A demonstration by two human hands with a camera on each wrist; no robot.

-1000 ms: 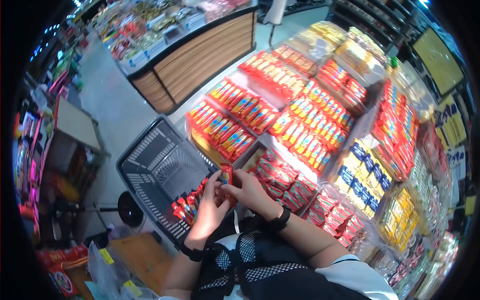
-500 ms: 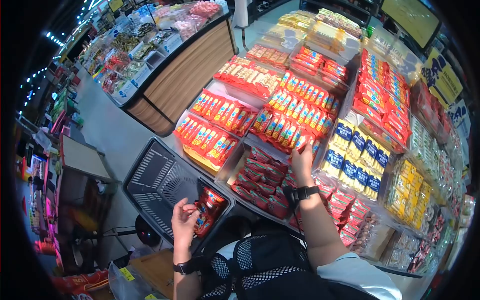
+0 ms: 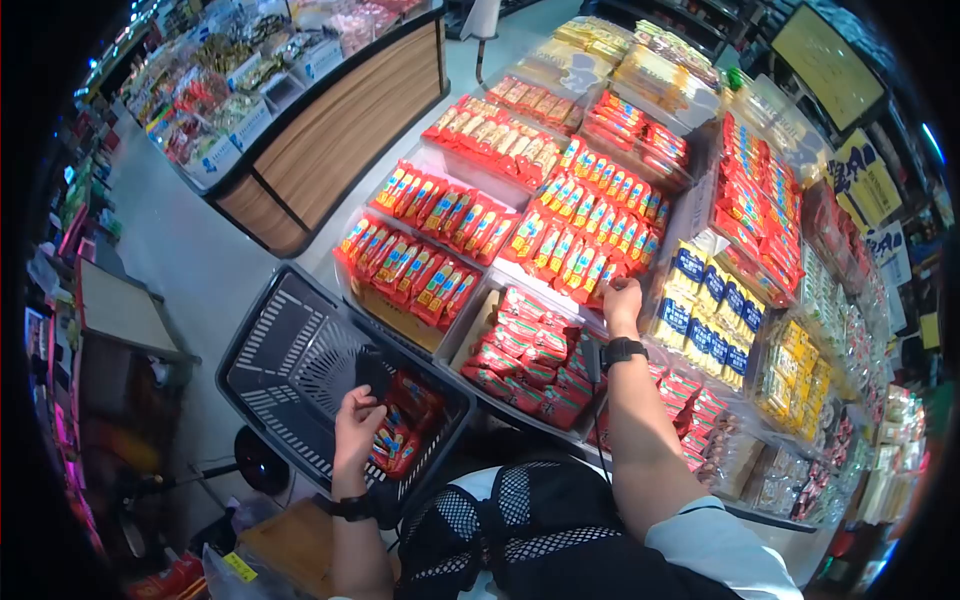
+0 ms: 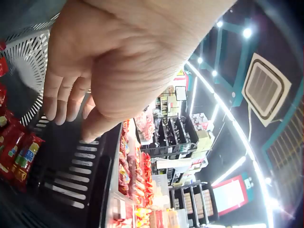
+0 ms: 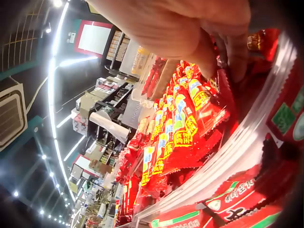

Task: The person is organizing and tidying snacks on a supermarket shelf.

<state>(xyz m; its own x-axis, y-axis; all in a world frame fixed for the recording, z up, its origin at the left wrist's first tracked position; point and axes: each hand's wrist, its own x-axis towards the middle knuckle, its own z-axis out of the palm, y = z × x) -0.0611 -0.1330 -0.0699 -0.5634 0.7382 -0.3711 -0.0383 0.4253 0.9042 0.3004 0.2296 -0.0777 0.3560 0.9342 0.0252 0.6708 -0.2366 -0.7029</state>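
Note:
My right hand reaches to the near right corner of a compartment of red snack packets with yellow and blue labels. In the right wrist view, its thumb and fingers pinch the edge of a dark red packet beside the upright row. The tips are partly hidden among the packets. My left hand hangs over the grey shopping basket, fingers loosely curled and holding nothing. Below and beside it, several red packets lie in the basket's near right part; the left wrist view shows one packet near the fingers.
A white divider separates the compartment from red-and-green packets nearer my body. Yellow-and-blue packets lie to the right. The basket stands against the display's left front. A wood-panelled stand is across the aisle.
A second ago both hands were together over the basket holding a red packet. My right hand then moved right to the compartment and stays there; the left remained over the basket. The view has shifted slightly.

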